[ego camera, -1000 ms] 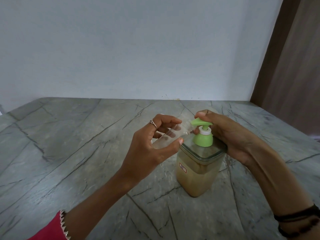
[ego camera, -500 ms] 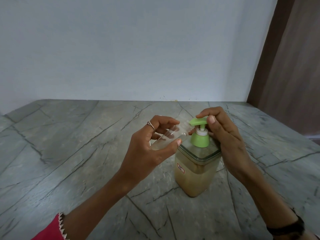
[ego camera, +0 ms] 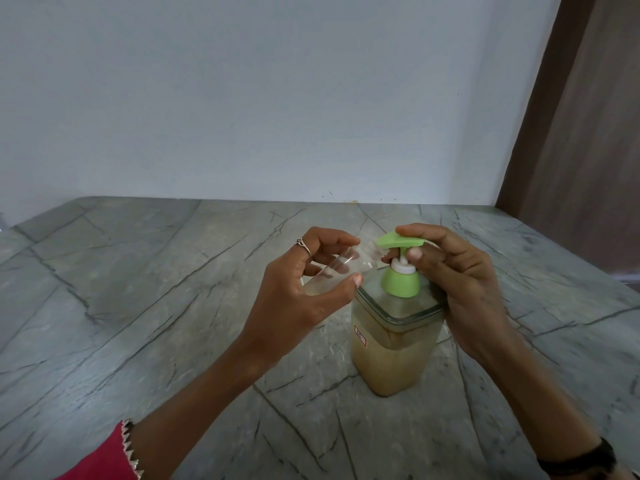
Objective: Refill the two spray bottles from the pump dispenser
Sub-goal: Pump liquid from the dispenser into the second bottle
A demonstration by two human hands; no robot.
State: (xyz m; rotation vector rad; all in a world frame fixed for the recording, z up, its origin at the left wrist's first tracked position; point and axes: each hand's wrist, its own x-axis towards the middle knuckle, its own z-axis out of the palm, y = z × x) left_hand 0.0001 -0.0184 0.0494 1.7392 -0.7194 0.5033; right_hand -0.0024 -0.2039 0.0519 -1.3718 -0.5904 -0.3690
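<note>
Spanning the whole lower half of the frame, grey veined stone countertop (ego camera: 138, 306) under a pale blue-grey wall (ego camera: 242, 98), with a brown wooden panel (ego camera: 588, 133) at the upper right; standing right of centre on that stone, square clear plastic pump dispenser (ego camera: 391, 351), mostly full of tan liquid, topped by a green pump head (ego camera: 400, 241) with its nozzle pointing to frame left; curled round the pump at centre right, right hand (ego camera: 464, 289), index finger laid flat on top of the green lever and thumb tucked beneath it by the white collar, a pinch suited to working the plunger; at centre, left hand (ego camera: 304, 289), ring on one finger, fingers and thumb wrapped round a small clear plastic spray bottle (ego camera: 341, 268); bottle held off the countertop, tilted with its open neck raised to just beside the nozzle tip, likely so each stroke lands inside; a little pale liquid apparently pooled at its lower end; second spray bottle not in view.
</note>
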